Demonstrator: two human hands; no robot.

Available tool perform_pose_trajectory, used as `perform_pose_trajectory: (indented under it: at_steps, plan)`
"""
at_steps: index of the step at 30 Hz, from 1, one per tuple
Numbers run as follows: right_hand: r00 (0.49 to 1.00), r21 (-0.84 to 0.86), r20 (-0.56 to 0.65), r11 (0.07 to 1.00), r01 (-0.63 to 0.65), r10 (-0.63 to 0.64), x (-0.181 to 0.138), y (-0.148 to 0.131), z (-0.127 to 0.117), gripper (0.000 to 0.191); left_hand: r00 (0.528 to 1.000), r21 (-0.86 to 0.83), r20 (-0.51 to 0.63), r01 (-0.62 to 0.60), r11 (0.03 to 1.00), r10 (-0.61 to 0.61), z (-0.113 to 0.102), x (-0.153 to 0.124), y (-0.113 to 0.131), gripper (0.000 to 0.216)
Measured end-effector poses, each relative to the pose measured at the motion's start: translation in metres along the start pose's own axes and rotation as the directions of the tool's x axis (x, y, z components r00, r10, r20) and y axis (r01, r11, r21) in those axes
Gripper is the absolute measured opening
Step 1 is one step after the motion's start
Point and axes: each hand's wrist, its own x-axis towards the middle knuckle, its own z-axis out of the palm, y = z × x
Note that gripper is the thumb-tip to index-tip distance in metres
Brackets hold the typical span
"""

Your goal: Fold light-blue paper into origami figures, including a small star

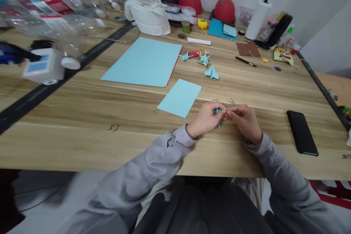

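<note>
My left hand (205,117) is closed around a small piece of folded blue paper (217,111), whose narrow end sticks out below the fingers. The fingertips of my right hand (246,121) pinch at its edge, right against my left thumb. Most of the folded piece is hidden by the fingers. Small scissors (242,105) with orange handles lie just behind my right hand. To the left of my hands a light blue paper sheet (179,98) rests flat. Farther back are a blue folded paper piece (212,72) and several coloured folded paper figures (203,58).
A stack of large blue sheets (142,62) lies farther back. A black phone (302,132) lies to the right. Clear plastic bottles (68,25) and a white box (44,66) crowd the left. At the back stand a white cloth-covered object (148,14) and a paper roll (257,20).
</note>
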Motion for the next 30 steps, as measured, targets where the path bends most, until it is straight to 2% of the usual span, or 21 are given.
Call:
perform_pose_trajectory:
  at_steps: [8, 16, 24, 30]
  plan:
    - [1.0, 0.073, -0.009, 0.997, -0.001, 0.002, -0.0002, 0.003, 0.0007, 0.036, 1.0, -0.052, -0.017, 0.011, 0.999, -0.012, -0.0005, 0.0003, 0.0007, 0.017]
    - [0.999, 0.058, -0.029, 0.998, -0.017, 0.018, -0.0003, 0.0001, 0.0016, 0.034, 1.0, -0.045, -0.001, 0.031, 0.999, -0.031, 0.0004, 0.0008, -0.0003, 0.017]
    - [0.999, 0.055, -0.034, 0.998, -0.009, 0.011, -0.001, -0.0006, -0.0005, 0.03, 0.999, -0.165, 0.012, 0.038, 0.986, -0.037, 0.0004, 0.0005, -0.0018, 0.018]
    - [0.997, 0.085, -0.071, 0.996, -0.026, 0.032, -0.0018, -0.0012, -0.0002, 0.032, 0.999, -0.042, -0.008, 0.036, 0.998, -0.036, -0.0008, -0.0003, 0.0002, 0.02]
